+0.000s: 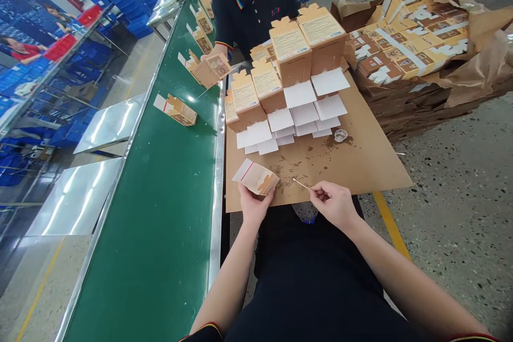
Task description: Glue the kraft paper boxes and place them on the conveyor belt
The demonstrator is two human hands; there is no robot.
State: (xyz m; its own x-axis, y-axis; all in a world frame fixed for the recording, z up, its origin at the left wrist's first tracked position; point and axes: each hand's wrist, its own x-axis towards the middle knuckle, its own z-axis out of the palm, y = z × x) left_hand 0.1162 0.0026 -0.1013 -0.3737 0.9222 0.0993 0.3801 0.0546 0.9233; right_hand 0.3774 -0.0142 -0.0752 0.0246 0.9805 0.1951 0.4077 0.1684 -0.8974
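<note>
A person's left hand [253,204] closes its grip on a small folded brown cardboard carton with a white flap and a red stripe [255,177], holding it just above the near edge of the brown cardboard-covered worktop [360,163]; the right hand [333,204] pinches a thin pale wooden stick [301,184] between fingertips, its tip pointing at the carton over a patch of dark stains; behind stand rows of erected brown cartons with open white flaps [280,96], and a small clear round cup [340,135] sits just beside them; to the left runs a green conveyor belt [168,214] carrying a finished carton [178,110]; across the worktop a co-worker in a dark polo shirt [252,10] holds another carton [211,69]; flat carton blanks [412,37] lie stacked on brown paper to the right.
</note>
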